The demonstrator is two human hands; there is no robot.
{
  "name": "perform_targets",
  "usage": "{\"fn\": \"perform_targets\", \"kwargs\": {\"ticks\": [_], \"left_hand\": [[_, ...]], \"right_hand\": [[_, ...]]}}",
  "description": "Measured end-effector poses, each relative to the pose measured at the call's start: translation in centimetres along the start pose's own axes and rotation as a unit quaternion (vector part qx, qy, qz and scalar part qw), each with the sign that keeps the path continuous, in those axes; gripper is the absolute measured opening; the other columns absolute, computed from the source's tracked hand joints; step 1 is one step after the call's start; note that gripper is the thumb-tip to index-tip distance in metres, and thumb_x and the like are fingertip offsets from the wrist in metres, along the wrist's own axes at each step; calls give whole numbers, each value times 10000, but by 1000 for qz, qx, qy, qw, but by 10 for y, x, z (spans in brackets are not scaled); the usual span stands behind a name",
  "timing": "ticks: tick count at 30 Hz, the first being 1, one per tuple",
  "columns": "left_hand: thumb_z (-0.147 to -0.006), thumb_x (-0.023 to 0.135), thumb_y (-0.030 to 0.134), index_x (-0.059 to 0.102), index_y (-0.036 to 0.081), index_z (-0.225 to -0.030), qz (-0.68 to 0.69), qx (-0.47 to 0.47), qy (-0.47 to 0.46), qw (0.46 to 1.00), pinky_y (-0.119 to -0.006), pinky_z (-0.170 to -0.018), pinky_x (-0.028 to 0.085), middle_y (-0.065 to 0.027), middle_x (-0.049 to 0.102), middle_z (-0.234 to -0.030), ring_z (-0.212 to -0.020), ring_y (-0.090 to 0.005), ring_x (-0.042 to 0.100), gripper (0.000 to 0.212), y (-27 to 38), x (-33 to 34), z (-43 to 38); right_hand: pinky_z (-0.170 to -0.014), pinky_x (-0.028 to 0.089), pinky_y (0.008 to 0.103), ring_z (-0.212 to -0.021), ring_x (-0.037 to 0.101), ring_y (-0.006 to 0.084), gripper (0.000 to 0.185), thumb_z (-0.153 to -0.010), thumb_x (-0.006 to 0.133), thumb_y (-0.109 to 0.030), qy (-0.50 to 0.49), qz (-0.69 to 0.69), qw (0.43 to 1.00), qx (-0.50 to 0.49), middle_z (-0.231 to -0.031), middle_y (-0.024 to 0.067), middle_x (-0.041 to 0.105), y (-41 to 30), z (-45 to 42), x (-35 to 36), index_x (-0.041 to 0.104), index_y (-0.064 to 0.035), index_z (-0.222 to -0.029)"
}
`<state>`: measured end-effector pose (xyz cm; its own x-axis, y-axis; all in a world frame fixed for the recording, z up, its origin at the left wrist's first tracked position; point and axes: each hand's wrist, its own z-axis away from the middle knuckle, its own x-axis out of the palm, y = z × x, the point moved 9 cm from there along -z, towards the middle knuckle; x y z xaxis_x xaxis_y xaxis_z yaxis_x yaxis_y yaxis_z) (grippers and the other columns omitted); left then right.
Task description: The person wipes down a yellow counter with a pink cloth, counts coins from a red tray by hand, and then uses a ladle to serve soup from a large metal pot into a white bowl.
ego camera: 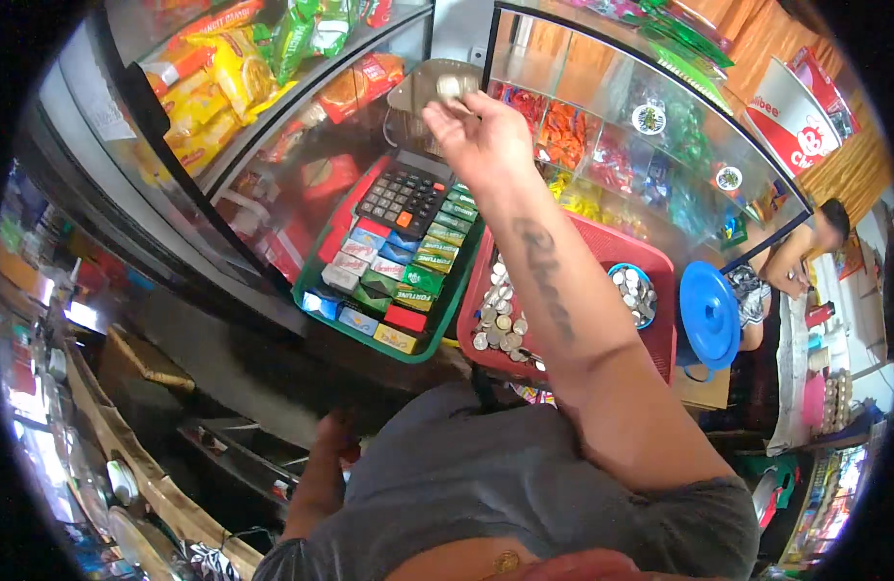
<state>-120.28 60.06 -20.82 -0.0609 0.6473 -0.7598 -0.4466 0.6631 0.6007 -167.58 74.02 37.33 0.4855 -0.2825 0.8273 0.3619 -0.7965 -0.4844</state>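
My right hand point(483, 134) reaches forward over the counter, its fingers beside the round knob of a translucent plastic lid or container point(411, 94); blur hides whether they grip it. Under my right forearm lies a red plastic tray point(658, 261) with many coins point(501, 327) and a blue-rimmed bowl of coins point(632, 290). To its left a green tray point(418, 356) holds rows of cigarette packs point(418, 298) and a black desk calculator point(403, 192). My left hand point(336, 432) hangs low at my left side in shadow, its fingers not clear.
Glass display cases stand ahead, with noodle packs point(236, 72) at left and small candy packets point(563, 134) at right. A blue plastic lid point(708, 316) is right of the red tray. Beyond it, another person point(759, 283) is at the far right. Open dark drawers point(236, 457) lie lower left.
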Motion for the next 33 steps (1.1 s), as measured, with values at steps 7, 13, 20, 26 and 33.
{"fn": "perform_targets", "kwargs": {"ticks": [7,13,20,26,33], "left_hand": [[-887,629,290,603,164,-1309,-130,30,-38,990,-498,-836,549,-178,652,-1192,-1001,-389,674,442,32,-10,25],[-870,669,325,630,143,-1242,-199,-123,-206,950,-500,-810,549,-202,662,-1102,-970,-384,672,416,-19,18,90],[-888,641,350,629,145,-1245,-141,-137,-150,969,-495,-854,538,-199,672,-1116,-1005,-390,664,412,10,0,33],[-904,616,371,629,146,-1248,-105,-87,-98,986,-490,-891,528,-196,681,-1128,-1035,-396,657,411,67,-13,-50],[-923,588,395,628,147,-1251,-109,-3,-109,988,-485,-935,517,-194,691,-1142,-1070,-402,649,413,104,12,-76]], "right_hand": [[-658,482,268,-767,593,108,117,-911,662,-82,-95,332,895,283,-947,15,659,90,129,-32,631,-72,-1023],[-851,535,353,-940,679,217,279,-939,666,-196,-306,554,726,269,-1052,94,694,4,206,-26,633,-24,-1155],[-909,513,419,-1068,630,336,470,-900,709,-269,-257,751,554,251,-1237,176,588,-76,234,-74,578,-75,-1308],[-1024,444,538,-1295,472,415,555,-859,697,-343,-279,850,417,159,-1331,210,536,-61,252,-146,558,-122,-1349],[-1147,336,490,-1339,413,428,513,-878,697,-358,-312,791,464,247,-1377,190,506,-48,249,-168,584,-118,-1316]]}}
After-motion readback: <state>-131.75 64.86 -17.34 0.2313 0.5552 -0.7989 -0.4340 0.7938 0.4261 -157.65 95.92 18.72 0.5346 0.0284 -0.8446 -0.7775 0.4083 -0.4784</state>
